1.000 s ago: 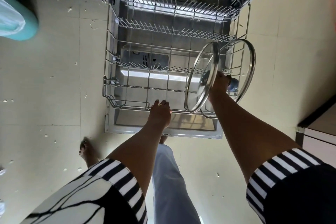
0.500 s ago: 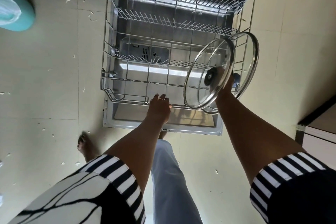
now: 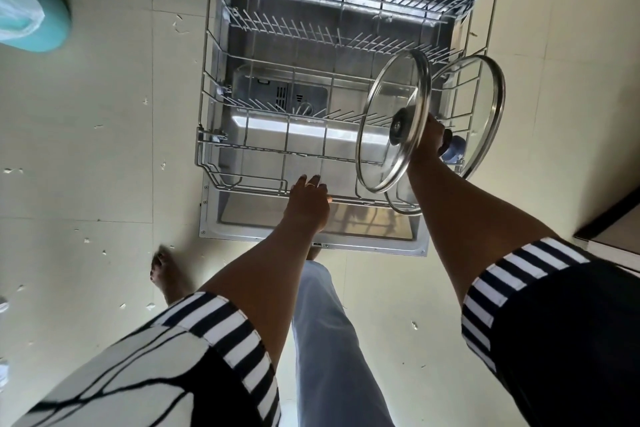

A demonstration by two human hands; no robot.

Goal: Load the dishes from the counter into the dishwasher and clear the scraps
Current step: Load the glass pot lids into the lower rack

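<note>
Tilted steeper, glass lid (image 3: 388, 135) in right hand (image 3: 427, 144) over rack (image 3: 242, 146)

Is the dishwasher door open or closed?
Open. The dishwasher door lies flat over the floor, and the lower rack is pulled out over it.

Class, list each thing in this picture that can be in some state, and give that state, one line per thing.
Dishwasher door: open, lying flat.
Lower rack: pulled out over the door.
Smaller glass lid: held on edge in the rack.
Larger glass lid: standing on edge at the rack's right side.
Right hand: gripping the smaller lid's knob.
Left hand: resting on the rack's front rail.
Floor: littered with scraps.
</note>
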